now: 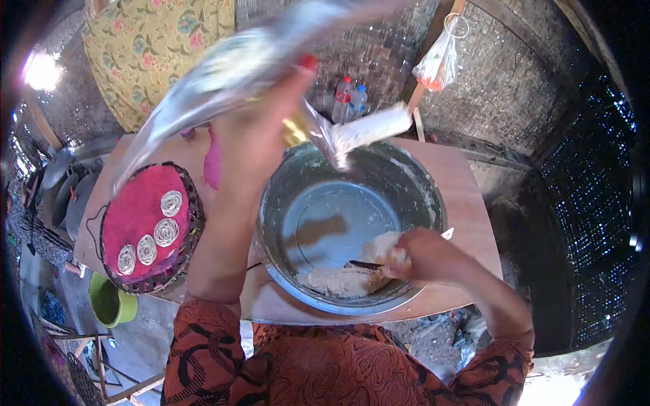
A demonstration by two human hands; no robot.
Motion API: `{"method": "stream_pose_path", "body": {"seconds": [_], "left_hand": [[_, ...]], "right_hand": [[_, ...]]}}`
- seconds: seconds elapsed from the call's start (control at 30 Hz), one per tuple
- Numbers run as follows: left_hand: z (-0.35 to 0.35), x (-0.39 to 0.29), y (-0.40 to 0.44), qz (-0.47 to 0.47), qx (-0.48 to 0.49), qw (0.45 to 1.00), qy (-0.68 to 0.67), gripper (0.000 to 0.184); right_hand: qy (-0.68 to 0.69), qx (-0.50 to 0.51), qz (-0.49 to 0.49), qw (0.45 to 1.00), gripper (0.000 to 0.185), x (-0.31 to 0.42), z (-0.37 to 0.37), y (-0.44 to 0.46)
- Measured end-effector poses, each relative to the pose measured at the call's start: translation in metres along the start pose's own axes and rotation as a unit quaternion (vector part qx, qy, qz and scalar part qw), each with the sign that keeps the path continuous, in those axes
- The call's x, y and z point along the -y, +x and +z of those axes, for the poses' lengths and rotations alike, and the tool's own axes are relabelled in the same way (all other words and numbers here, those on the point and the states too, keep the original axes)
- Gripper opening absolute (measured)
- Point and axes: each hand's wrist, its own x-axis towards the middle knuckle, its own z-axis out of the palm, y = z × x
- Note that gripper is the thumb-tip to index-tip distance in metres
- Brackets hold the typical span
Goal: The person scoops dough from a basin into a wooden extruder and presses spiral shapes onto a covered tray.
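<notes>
My left hand [267, 118] is raised over the back left of a large basin [271, 267], smeared by motion. Its fingers are wrapped round a shiny, see-through plastic thing [223, 64], too blurred to name exactly. A gold-coloured band and a white cylinder [376, 128] with pale paste on it show beside that hand; how they join is unclear. Low in the basin, my right hand [409, 257] is closed on a spatula-like tool with a dark blade [365, 264]. The blade meets pale dough [345, 281] heaped along the near wall.
On the left of the table [474, 223], a round basket tray [196, 240] lined with pink carries several white coiled rosettes [166, 232]. Two bottles [343, 91] stand behind the basin. A plastic bag [439, 64] hangs from a post. A green bucket [125, 308] is below.
</notes>
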Motion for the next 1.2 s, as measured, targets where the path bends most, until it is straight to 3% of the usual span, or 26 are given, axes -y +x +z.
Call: {"method": "stream_pose_path", "body": {"seconds": [0.03, 0.07, 0.1, 0.17, 0.23, 0.27, 0.3, 0.37, 0.5, 0.57, 0.63, 0.77, 0.9, 1.0, 1.03, 1.1, 1.2], "left_hand": [[0.001, 0.019, -0.003, 0.031, 0.047, 0.991, 0.122, 0.025], [0.003, 0.038, -0.007, 0.072, 0.085, 0.967, 0.229, 0.024], [0.014, 0.049, -0.010, 0.199, 0.113, 0.901, 0.367, 0.025], [0.026, 0.081, -0.020, 0.156, 0.271, 0.773, 0.552, 0.019], [0.025, 0.106, -0.035, 0.209, 0.234, 0.838, 0.446, 0.021], [0.026, 0.118, -0.041, 0.151, 0.216, 0.893, 0.364, 0.018], [0.025, 0.114, -0.041, 0.139, 0.260, 0.867, 0.401, 0.020], [0.022, 0.103, -0.039, 0.021, 0.248, 0.930, 0.272, 0.026], [0.012, 0.125, -0.049, -0.028, 0.249, 0.934, 0.256, 0.032], [0.002, 0.122, -0.040, -0.165, 0.309, 0.911, 0.217, 0.035], [-0.006, 0.124, -0.038, -0.141, 0.310, 0.914, 0.221, 0.036], [-0.010, 0.129, -0.035, -0.094, 0.262, 0.930, 0.240, 0.036], [-0.010, 0.129, -0.036, -0.071, 0.229, 0.939, 0.248, 0.037], [-0.008, 0.132, -0.037, -0.059, 0.194, 0.950, 0.239, 0.038], [-0.008, 0.134, -0.040, -0.071, 0.181, 0.960, 0.203, 0.038], [-0.009, 0.152, -0.053, -0.164, 0.162, 0.973, -0.008, 0.039], [0.001, 0.150, -0.055, -0.188, 0.050, 0.976, -0.093, 0.044]], "right_hand": [[0.004, 0.010, 0.001, 1.000, 0.021, 0.008, 0.012, -0.004], [-0.121, 0.020, -0.014, 0.992, 0.019, 0.015, 0.022, -0.007], [-0.245, 0.029, -0.029, 0.969, 0.017, 0.018, 0.027, -0.007], [-0.288, 0.067, -0.027, 0.955, 0.018, 0.019, 0.023, -0.002], [-0.334, 0.104, -0.031, 0.936, 0.021, 0.020, 0.006, 0.003], [-0.279, 0.093, 0.005, 0.956, 0.022, 0.023, -0.011, 0.000], [-0.222, 0.084, 0.041, 0.971, 0.023, 0.027, -0.028, -0.001], [-0.178, 0.107, 0.040, 0.977, 0.025, 0.036, -0.068, 0.001], [-0.076, 0.127, 0.017, 0.989, 0.031, 0.011, -0.035, 0.037], [-0.074, 0.158, 0.018, 0.984, 0.034, 0.005, -0.010, 0.056], [-0.033, 0.261, 0.037, 0.964, 0.035, 0.015, -0.003, 0.075], [0.037, 0.298, 0.037, 0.953, 0.036, 0.037, -0.003, 0.098], [0.079, 0.244, -0.018, 0.966, 0.039, 0.049, 0.004, 0.103], [0.032, 0.235, -0.055, 0.970, 0.043, 0.051, 0.008, 0.094], [0.027, 0.226, -0.057, 0.972, 0.044, 0.054, 0.000, 0.084], [0.018, 0.208, -0.058, 0.976, 0.045, 0.058, -0.018, 0.063], [0.039, 0.216, -0.039, 0.975, 0.039, 0.050, -0.035, 0.025]]}}
